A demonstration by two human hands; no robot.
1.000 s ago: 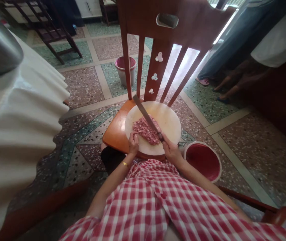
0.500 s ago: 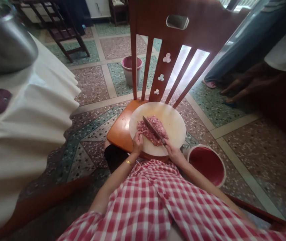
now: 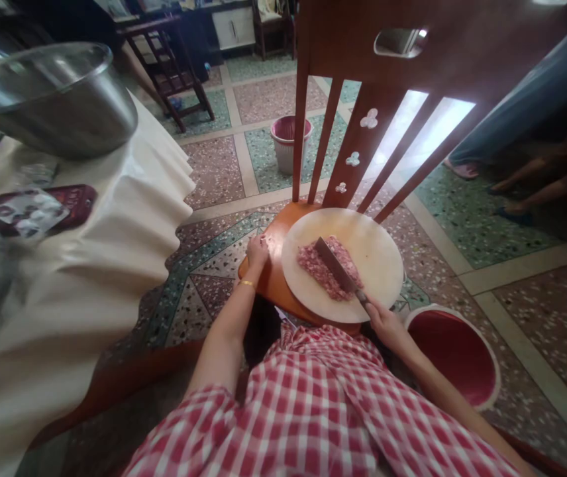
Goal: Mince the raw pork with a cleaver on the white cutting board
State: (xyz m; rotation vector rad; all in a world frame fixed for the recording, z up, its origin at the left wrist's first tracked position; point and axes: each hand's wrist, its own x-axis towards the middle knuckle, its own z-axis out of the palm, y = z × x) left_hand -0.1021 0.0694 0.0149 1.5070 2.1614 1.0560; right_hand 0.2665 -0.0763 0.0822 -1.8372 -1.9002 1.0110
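Note:
My right hand (image 3: 383, 322) is wrapped round the handle of a cleaver (image 3: 336, 266). The blade lies at a slant over a flattened heap of minced meat (image 3: 316, 270), its broad side partly facing up. Under the meat is a round, pale chopping board (image 3: 383, 265), which rests on a wooden chair seat (image 3: 269, 281). My left hand (image 3: 257, 252) is off the board, at the left edge of the seat. Its fingers look curled together; whatever may be inside them is hidden.
A large metal bowl (image 3: 65, 106) and a dark red packaged tray (image 3: 72, 202) stand on the cloth-covered table (image 3: 139, 218) at left. One red-lined bucket (image 3: 452, 354) is by my right forearm, another bucket (image 3: 288, 156) beyond the chair back (image 3: 343, 53). People's legs show at right.
My left hand has left the meat's edge and moved left, off the board. The cleaver stays in my right hand, its blade now turned flatter. The view has swung left.

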